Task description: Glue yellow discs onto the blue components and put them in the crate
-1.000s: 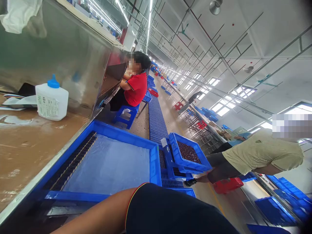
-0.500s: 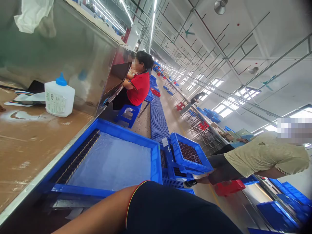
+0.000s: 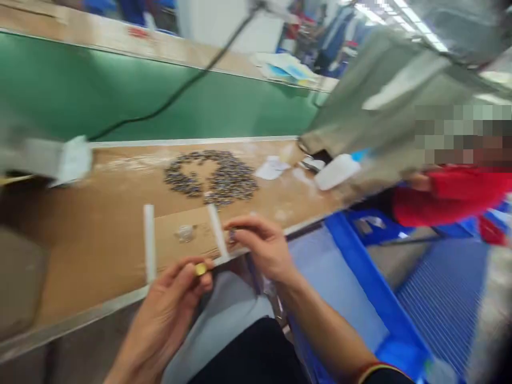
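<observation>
Between its thumb and fingers, my left hand [image 3: 176, 296] pinches a small round yellow piece [image 3: 200, 269] near the bench's front edge. My right hand [image 3: 262, 246] pinches a small dark piece [image 3: 232, 236], blurred, just right of a white strip [image 3: 218, 232]. A small clear or whitish item [image 3: 184, 233] lies on the cardboard patch [image 3: 172, 250] between that strip and a second white strip [image 3: 149, 242]. Beyond my hands, many small dark pieces form a ring-shaped pile [image 3: 234, 178] on the brown bench top [image 3: 100, 213].
A white bottle [image 3: 338, 172] and crumpled white paper [image 3: 272, 168] lie right of the pile. A black cable [image 3: 176, 98] crosses the green panel [image 3: 160, 106]. Below the bench at right is a blue tray [image 3: 360, 266]. A person in red [image 3: 444, 194] sits beyond it.
The view has swung left and down from the aisle to the bench. Both hands now show, each pinching a small piece; earlier only an arm and sleeve were visible.
</observation>
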{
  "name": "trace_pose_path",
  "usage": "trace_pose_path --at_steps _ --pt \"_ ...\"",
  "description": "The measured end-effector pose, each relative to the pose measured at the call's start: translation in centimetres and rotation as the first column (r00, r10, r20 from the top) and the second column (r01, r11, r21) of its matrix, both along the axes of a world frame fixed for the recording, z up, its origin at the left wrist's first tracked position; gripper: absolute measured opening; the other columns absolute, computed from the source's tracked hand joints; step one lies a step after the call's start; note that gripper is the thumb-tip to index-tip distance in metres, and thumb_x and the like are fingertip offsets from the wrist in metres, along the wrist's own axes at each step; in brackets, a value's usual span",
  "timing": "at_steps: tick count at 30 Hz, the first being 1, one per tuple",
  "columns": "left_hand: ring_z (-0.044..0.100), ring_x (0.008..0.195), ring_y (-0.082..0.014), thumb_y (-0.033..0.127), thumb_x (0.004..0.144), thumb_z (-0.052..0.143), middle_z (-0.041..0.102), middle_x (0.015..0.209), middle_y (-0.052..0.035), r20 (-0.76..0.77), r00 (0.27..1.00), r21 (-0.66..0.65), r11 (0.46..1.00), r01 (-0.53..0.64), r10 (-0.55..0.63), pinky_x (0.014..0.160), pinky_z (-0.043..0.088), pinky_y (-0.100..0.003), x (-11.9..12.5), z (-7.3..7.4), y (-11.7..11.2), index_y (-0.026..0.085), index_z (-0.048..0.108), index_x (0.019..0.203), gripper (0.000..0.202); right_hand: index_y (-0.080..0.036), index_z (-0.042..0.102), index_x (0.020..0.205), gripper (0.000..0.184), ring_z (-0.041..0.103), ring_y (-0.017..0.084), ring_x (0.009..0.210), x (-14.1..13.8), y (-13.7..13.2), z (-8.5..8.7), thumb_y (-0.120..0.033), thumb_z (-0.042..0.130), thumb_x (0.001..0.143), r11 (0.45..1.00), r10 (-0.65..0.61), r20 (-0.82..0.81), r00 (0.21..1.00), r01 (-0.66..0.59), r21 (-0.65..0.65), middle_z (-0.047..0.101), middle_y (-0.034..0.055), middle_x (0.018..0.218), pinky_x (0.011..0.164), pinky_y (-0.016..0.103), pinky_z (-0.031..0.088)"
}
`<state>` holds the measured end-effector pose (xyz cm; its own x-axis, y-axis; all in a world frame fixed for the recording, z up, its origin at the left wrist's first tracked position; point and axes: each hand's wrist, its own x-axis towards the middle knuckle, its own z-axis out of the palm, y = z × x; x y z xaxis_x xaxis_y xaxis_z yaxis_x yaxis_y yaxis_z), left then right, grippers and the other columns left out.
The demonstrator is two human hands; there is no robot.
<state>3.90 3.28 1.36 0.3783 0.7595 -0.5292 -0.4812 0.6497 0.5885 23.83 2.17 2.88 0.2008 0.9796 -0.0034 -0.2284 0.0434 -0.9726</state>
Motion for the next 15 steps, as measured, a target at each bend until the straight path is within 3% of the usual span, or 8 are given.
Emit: trace_pose_path --at_steps 2,5,9,12,15 --pt "0.078 0.074 -0.0124 0.034 0.087 0.109 0.088 0.102 -0.0078 0.018 0.997 -0.006 0.997 -0.078 0.078 0.071 0.071 -0.023 -2.3 -0.2 -0.5 0.012 0.088 0.104 0.036 -0.032 0.092 0.115 0.018 0.083 0.015 0.089 -0.8 1.1 -1.3 -0.039 0.095 0.099 1.000 0.012 -0.124 0.992 -0.010 0.015 0.091 0.0006 0.116 0.089 0.029 0.071" --pt "0.082 0.077 -0.0129 0.034 0.077 0.115 0.091 0.105 -0.0099 0.085 0.990 -0.035 0.993 -0.113 0.115 0.077 0.074 -0.020 -2.5 -0.4 -1.1 0.014 0.093 0.101 0.039 -0.033 0.092 0.112 0.023 0.084 0.015 0.087 -0.8 1.1 -1.9 -0.041 0.101 0.092 0.999 -0.008 -0.187 0.982 0.016 0.039 0.091 0.0002 0.112 0.087 0.030 0.071" --pt "0.086 0.081 -0.0136 0.029 0.077 0.115 0.093 0.113 -0.0096 0.167 0.979 -0.076 0.992 -0.104 0.115 0.083 0.076 -0.021 -2.0 -0.4 -1.2 0.017 0.095 0.103 0.034 -0.033 0.092 0.114 0.024 0.085 0.017 0.091 -0.9 0.7 -2.2 -0.041 0.100 0.094 0.998 -0.020 -0.107 0.994 0.025 0.049 0.092 0.0015 0.114 0.091 0.033 0.073" --pt "0.087 0.080 -0.0128 0.028 0.077 0.115 0.093 0.107 -0.0072 0.202 0.971 -0.091 0.989 -0.114 0.130 0.082 0.075 -0.019 -2.2 -0.5 -0.9 0.019 0.095 0.104 0.035 -0.034 0.091 0.118 0.021 0.084 0.017 0.097 -1.1 0.8 -2.5 -0.040 0.097 0.098 0.997 -0.022 -0.013 1.000 0.023 0.077 0.091 0.0019 0.117 0.094 0.033 0.072" --pt "0.087 0.079 -0.0116 0.027 0.077 0.115 0.093 0.106 -0.0059 0.231 0.962 -0.092 0.988 -0.127 0.146 0.081 0.075 -0.018 -2.4 -0.6 -0.8 0.020 0.096 0.106 0.036 -0.035 0.091 0.117 0.015 0.083 0.018 0.101 -1.3 0.9 -2.3 -0.036 0.094 0.102 0.989 -0.033 0.091 0.995 0.019 0.150 0.088 0.0022 0.114 0.089 0.031 0.072"
